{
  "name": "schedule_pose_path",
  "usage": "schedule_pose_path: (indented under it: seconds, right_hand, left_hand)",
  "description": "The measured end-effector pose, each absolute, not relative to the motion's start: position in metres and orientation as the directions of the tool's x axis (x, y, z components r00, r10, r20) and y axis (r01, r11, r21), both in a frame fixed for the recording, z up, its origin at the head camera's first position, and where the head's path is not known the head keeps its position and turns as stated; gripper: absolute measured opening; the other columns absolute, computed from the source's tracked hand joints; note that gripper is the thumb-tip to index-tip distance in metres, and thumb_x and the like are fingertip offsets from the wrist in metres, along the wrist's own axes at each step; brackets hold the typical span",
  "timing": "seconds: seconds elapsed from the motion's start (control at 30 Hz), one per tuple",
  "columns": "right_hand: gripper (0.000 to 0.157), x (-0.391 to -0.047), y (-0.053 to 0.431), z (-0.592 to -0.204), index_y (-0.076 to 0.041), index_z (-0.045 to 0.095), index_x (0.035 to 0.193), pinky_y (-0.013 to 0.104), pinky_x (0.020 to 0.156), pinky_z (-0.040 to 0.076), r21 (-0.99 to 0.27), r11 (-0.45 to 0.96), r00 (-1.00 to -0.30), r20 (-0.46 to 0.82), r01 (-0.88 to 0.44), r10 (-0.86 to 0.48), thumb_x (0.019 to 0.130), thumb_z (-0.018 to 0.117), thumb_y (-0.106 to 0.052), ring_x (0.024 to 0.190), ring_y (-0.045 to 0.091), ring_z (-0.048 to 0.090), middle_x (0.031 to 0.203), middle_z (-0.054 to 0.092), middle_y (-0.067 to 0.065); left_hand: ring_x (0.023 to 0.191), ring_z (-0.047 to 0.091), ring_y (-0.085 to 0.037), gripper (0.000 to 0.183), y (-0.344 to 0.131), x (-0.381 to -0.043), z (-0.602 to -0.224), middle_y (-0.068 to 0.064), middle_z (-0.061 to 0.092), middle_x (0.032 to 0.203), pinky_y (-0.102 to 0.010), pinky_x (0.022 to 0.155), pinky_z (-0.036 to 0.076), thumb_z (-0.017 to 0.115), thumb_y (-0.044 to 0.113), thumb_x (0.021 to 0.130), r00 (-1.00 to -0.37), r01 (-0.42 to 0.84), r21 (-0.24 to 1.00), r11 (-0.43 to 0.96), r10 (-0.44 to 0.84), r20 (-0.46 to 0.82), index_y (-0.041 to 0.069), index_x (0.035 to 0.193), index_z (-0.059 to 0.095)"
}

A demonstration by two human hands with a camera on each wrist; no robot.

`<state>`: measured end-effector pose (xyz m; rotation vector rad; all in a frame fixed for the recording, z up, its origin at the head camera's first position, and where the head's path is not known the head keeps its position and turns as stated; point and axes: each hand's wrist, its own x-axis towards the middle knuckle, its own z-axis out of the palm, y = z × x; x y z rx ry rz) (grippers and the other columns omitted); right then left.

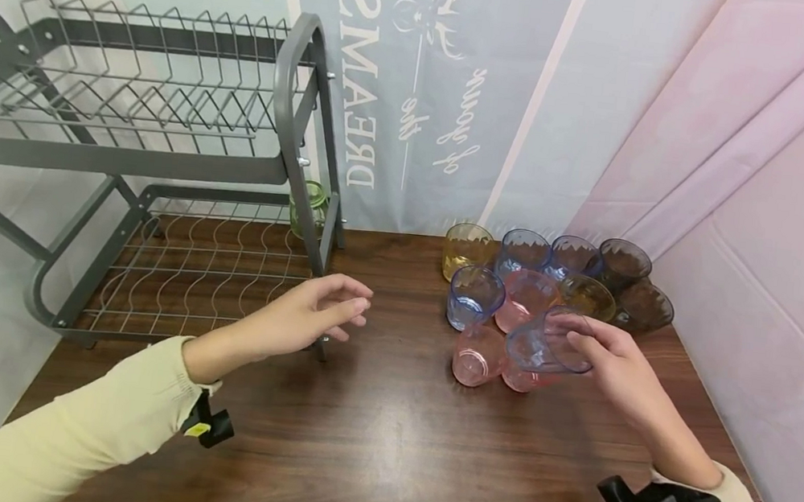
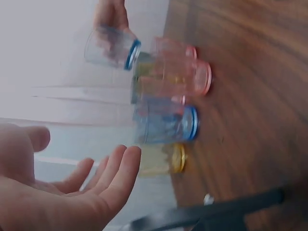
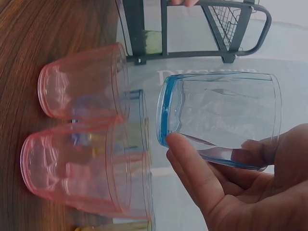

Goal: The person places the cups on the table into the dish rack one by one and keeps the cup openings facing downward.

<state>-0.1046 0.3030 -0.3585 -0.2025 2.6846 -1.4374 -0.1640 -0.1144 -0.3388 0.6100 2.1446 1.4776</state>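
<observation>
My right hand (image 1: 619, 373) grips a clear drinking glass with a blue base (image 3: 221, 115), thumb and fingers around its side. The glass is lifted and tilted above a cluster of glasses on the table. Directly below and beside it stand pink glasses (image 1: 476, 359). A blue glass (image 1: 466, 310) and a yellow glass (image 1: 455, 260) are further left and back. My left hand (image 1: 316, 311) hovers with fingers relaxed and nothing in them, close to the front right corner of a grey two-tier dish rack (image 1: 127, 160). A green glass (image 1: 315, 206) sits on its lower shelf.
Dark grey-brown glasses (image 1: 647, 307) stand at the back right of the cluster, near the pink curtain (image 1: 786, 183). A printed cloth (image 1: 430, 108) hangs behind the wooden table (image 1: 385, 427). The rack's wire upper shelf (image 1: 156, 82) rises on the left.
</observation>
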Motion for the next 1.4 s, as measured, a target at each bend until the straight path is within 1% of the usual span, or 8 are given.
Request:
schedule_pose_path:
  seconds: [0.2, 0.43, 0.53, 0.87, 0.93, 1.1, 1.3, 1.4]
  right_hand:
    - [0.037, -0.107, 0.290, -0.357, 0.000, 0.059, 0.138, 0.029, 0.075, 0.056, -0.832, 0.551, -0.982, -0.039, -0.070, -0.183, 0.111, 0.039, -0.015, 0.107, -0.001, 0.060, 0.129, 0.065, 0.022]
    - [0.037, -0.113, 0.272, -0.358, 0.006, 0.055, 0.138, 0.043, 0.062, 0.062, -0.904, 0.425, -0.973, -0.061, -0.041, -0.224, 0.109, 0.040, -0.012, 0.098, 0.011, 0.069, 0.131, 0.059, 0.032]
    - [0.034, -0.115, 0.264, -0.360, 0.004, 0.059, 0.135, 0.037, 0.065, 0.061, -0.887, 0.453, -0.973, -0.022, -0.087, -0.229, 0.109, 0.042, -0.009, 0.098, 0.012, 0.068, 0.128, 0.063, 0.027]
    - [0.034, -0.120, 0.240, -0.364, 0.005, 0.060, 0.134, 0.030, 0.060, 0.059, -0.905, 0.413, -0.964, -0.008, -0.106, -0.267, 0.108, 0.042, -0.005, 0.080, 0.017, 0.072, 0.133, 0.061, 0.026]
    - [0.034, -0.120, 0.237, -0.363, 0.005, 0.060, 0.135, 0.032, 0.067, 0.061, -0.908, 0.408, -0.965, -0.015, -0.097, -0.263, 0.108, 0.042, -0.006, 0.092, 0.021, 0.074, 0.134, 0.060, 0.027]
    - [0.032, -0.119, 0.232, -0.365, 0.001, 0.063, 0.132, 0.029, 0.059, 0.058, -0.887, 0.451, -0.972, -0.007, -0.103, -0.236, 0.108, 0.044, -0.007, 0.099, 0.018, 0.071, 0.133, 0.062, 0.024]
    - [0.028, -0.116, 0.224, -0.370, -0.002, 0.066, 0.127, 0.026, 0.039, 0.043, -0.887, 0.452, -0.977, -0.004, -0.094, -0.212, 0.105, 0.048, -0.006, 0.048, 0.009, 0.049, 0.111, 0.064, 0.018]
    - [0.028, -0.117, 0.221, -0.372, -0.004, 0.066, 0.127, 0.026, 0.038, 0.041, -0.875, 0.470, -0.979, 0.020, -0.116, -0.204, 0.105, 0.049, -0.005, 0.041, 0.009, 0.042, 0.099, 0.065, 0.016]
  left_hand:
    - [0.119, 0.063, -0.035, 0.045, -0.101, -0.160, -0.347, -0.026, 0.056, 0.136, -0.042, 0.088, 0.059, 0.043, 0.027, 0.111, -0.770, -0.119, 0.972, 0.205, 0.598, -0.221, -0.008, 0.139, 0.047]
    - [0.123, 0.059, -0.041, 0.054, -0.082, -0.157, -0.355, -0.027, 0.053, 0.138, -0.045, 0.089, 0.059, 0.040, 0.036, 0.111, -0.709, -0.327, 0.936, 0.128, 0.621, -0.333, -0.010, 0.140, 0.042]
    - [0.123, 0.059, -0.042, 0.057, -0.073, -0.153, -0.359, -0.029, 0.053, 0.137, -0.047, 0.091, 0.058, 0.037, 0.037, 0.111, -0.665, -0.397, 0.910, 0.118, 0.647, -0.374, -0.012, 0.141, 0.040]
    - [0.123, 0.059, -0.045, 0.069, -0.047, -0.143, -0.374, -0.032, 0.057, 0.134, -0.052, 0.091, 0.057, 0.027, 0.046, 0.111, -0.550, -0.511, 0.853, 0.110, 0.721, -0.422, -0.015, 0.142, 0.037]
    - [0.122, 0.060, -0.045, 0.070, -0.042, -0.141, -0.376, -0.032, 0.059, 0.133, -0.053, 0.090, 0.057, 0.025, 0.048, 0.111, -0.532, -0.522, 0.845, 0.116, 0.730, -0.429, -0.014, 0.140, 0.039]
    - [0.123, 0.059, -0.047, 0.075, -0.029, -0.138, -0.381, -0.032, 0.060, 0.131, -0.055, 0.089, 0.057, 0.021, 0.051, 0.110, -0.482, -0.544, 0.829, 0.131, 0.760, -0.436, -0.014, 0.140, 0.041]
    - [0.125, 0.057, -0.048, 0.083, -0.019, -0.139, -0.385, -0.034, 0.058, 0.132, -0.056, 0.091, 0.056, 0.015, 0.057, 0.109, -0.459, -0.558, 0.821, 0.119, 0.780, -0.425, -0.016, 0.141, 0.039]
    - [0.125, 0.056, -0.049, 0.084, -0.016, -0.140, -0.384, -0.033, 0.060, 0.130, -0.056, 0.091, 0.056, 0.014, 0.058, 0.108, -0.465, -0.563, 0.819, 0.111, 0.776, -0.426, -0.016, 0.139, 0.039]
